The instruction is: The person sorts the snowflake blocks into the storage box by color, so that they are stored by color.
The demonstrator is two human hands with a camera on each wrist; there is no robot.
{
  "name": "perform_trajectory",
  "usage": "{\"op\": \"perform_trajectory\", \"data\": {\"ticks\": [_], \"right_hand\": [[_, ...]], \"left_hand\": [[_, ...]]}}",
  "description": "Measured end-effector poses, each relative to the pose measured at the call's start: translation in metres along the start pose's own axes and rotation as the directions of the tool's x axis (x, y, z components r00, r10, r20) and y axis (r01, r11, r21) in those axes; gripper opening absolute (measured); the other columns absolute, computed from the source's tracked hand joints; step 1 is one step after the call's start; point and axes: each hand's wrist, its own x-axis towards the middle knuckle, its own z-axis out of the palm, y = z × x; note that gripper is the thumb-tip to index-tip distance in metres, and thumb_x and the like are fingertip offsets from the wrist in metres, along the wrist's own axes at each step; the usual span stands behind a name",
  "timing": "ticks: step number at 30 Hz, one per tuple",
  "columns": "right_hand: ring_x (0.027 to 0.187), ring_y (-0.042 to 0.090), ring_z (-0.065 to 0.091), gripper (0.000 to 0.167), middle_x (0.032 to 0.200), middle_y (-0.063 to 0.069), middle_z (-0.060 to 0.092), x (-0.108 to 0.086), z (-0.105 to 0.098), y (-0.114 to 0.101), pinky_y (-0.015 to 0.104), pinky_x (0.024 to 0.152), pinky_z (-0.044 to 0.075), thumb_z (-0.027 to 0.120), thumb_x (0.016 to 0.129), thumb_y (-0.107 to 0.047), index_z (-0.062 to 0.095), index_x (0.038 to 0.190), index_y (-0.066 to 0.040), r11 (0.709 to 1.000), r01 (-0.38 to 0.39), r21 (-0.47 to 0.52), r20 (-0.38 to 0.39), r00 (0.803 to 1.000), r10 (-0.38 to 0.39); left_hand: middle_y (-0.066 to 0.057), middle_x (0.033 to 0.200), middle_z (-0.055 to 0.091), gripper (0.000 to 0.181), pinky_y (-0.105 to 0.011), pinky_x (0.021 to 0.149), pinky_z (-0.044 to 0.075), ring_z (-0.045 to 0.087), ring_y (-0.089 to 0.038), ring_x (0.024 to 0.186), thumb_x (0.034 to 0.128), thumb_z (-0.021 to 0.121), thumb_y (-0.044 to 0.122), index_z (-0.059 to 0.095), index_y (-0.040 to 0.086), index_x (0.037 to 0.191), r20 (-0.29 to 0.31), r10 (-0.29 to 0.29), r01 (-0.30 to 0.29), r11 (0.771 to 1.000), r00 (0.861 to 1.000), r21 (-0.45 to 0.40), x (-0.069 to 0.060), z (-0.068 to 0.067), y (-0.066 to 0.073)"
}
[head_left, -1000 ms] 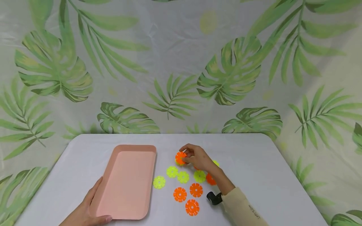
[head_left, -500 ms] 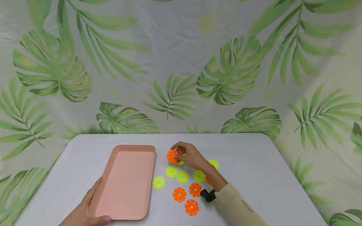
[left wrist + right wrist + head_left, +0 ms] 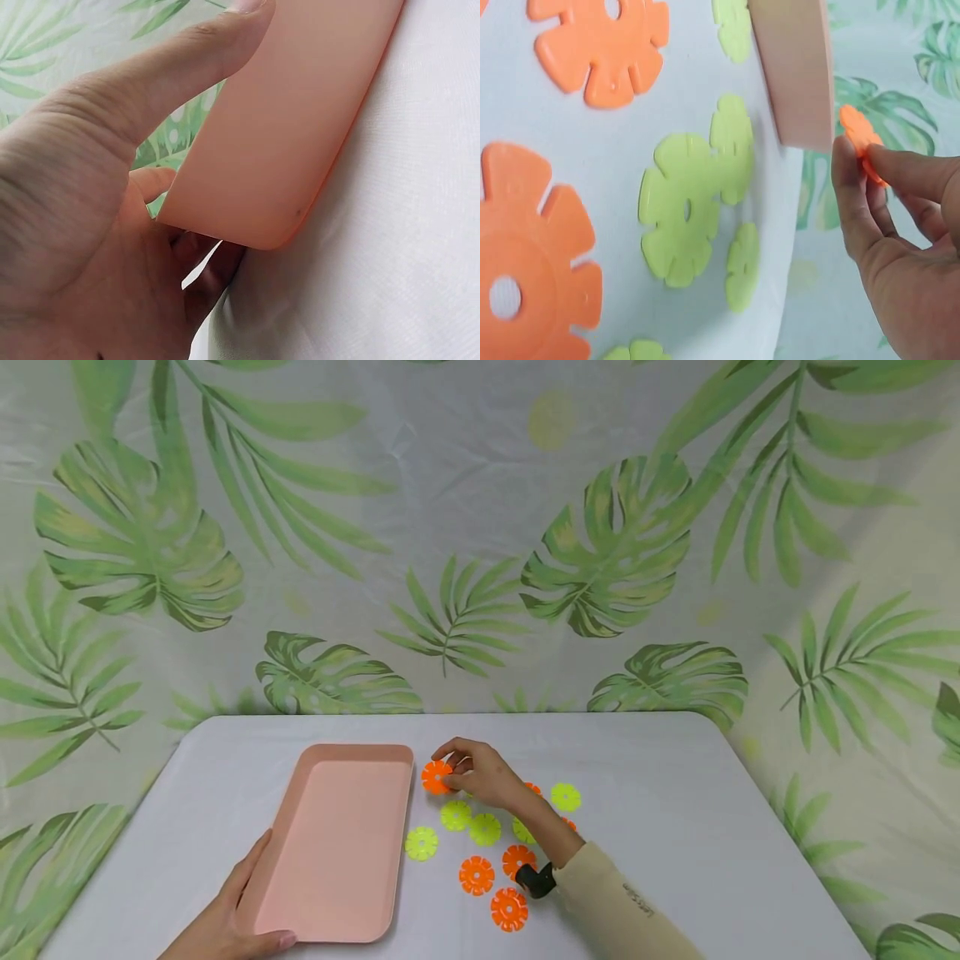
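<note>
My left hand (image 3: 225,914) grips the near left corner of a pink rectangular tray (image 3: 337,852), thumb on the near edge and fingers along the left side. In the left wrist view, the thumb and fingers close about the tray's corner (image 3: 262,150). Between thumb and fingertips, my right hand (image 3: 486,777) pinches an orange flower-shaped snowflake disc (image 3: 433,777), raised just right of the tray's far right corner. That notched orange disc (image 3: 857,129) appears nearly edge-on in the right wrist view. Nothing lies on the tray.
Several yellow-green discs (image 3: 485,830) and orange discs (image 3: 476,876) lie flat right of the tray, some partly hidden by the right arm. A black device (image 3: 536,881) is at the right wrist. Leaf-patterned cloth (image 3: 465,527) hangs behind the white table (image 3: 637,760).
My right hand has moved left with the orange disc, from above the scattered discs to beside the tray. The left hand and the tray stay in place.
</note>
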Motion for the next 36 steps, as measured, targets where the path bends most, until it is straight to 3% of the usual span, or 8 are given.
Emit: {"op": "perform_trajectory", "data": {"ticks": [6, 12, 23, 30, 36], "right_hand": [[0.090, 0.018, 0.062, 0.031, 0.111, 0.013, 0.067, 0.003, 0.009, -0.006, 0.022, 0.076, 0.054, 0.070, 0.095, 0.003, 0.071, 0.123, -0.011, 0.999, 0.003, 0.043, 0.015, 1.000, -0.004], [0.094, 0.020, 0.063, 0.032, 0.114, 0.012, 0.067, 0.007, 0.017, -0.013, 0.023, 0.078, 0.054, 0.070, 0.094, 0.004, 0.071, 0.123, -0.012, 0.999, 0.023, 0.048, -0.002, 1.000, -0.023], [0.099, 0.018, 0.064, 0.034, 0.124, 0.010, 0.068, 0.017, 0.033, -0.019, 0.025, 0.084, 0.056, 0.071, 0.094, 0.004, 0.071, 0.125, -0.010, 0.997, 0.041, 0.066, -0.025, 0.999, -0.040], [0.103, 0.019, 0.065, 0.038, 0.126, 0.011, 0.068, 0.025, 0.045, -0.022, 0.034, 0.094, 0.057, 0.072, 0.092, 0.006, 0.070, 0.127, -0.008, 0.996, 0.061, 0.068, -0.036, 0.998, -0.059], [0.105, 0.020, 0.065, 0.040, 0.128, 0.010, 0.068, 0.031, 0.052, -0.024, 0.032, 0.092, 0.056, 0.072, 0.092, 0.006, 0.070, 0.129, -0.008, 0.994, 0.064, 0.088, -0.022, 0.998, -0.062]], "left_hand": [[-0.020, 0.173, 0.012, 0.126, -0.023, 0.085, 0.048, 0.040, 0.007, 0.126, 0.0876, 0.082, 0.042, -0.018, 0.044, 0.163, -0.012, -0.010, 0.011, 1.000, 1.000, 0.014, 0.001, 0.001, 0.001], [-0.018, 0.173, 0.014, 0.126, -0.022, 0.085, 0.048, 0.040, 0.010, 0.124, 0.0869, 0.083, 0.041, -0.016, 0.042, 0.165, -0.026, 0.000, 0.001, 1.000, 1.000, 0.010, -0.001, 0.002, 0.003], [-0.016, 0.174, 0.011, 0.125, -0.023, 0.087, 0.047, 0.037, 0.012, 0.123, 0.0874, 0.083, 0.039, -0.016, 0.045, 0.164, 0.002, -0.031, 0.031, 0.999, 1.000, -0.040, -0.002, 0.000, 0.005], [-0.017, 0.174, 0.010, 0.126, -0.023, 0.087, 0.047, 0.041, -0.003, 0.131, 0.0876, 0.083, 0.040, -0.017, 0.044, 0.164, 0.007, -0.037, 0.037, 0.999, 0.999, -0.033, -0.002, 0.000, 0.006], [-0.017, 0.174, 0.011, 0.125, -0.023, 0.088, 0.047, 0.034, 0.015, 0.125, 0.0870, 0.084, 0.038, -0.014, 0.044, 0.165, -0.004, -0.021, 0.021, 0.998, 1.000, -0.053, -0.002, 0.000, 0.005]]}}
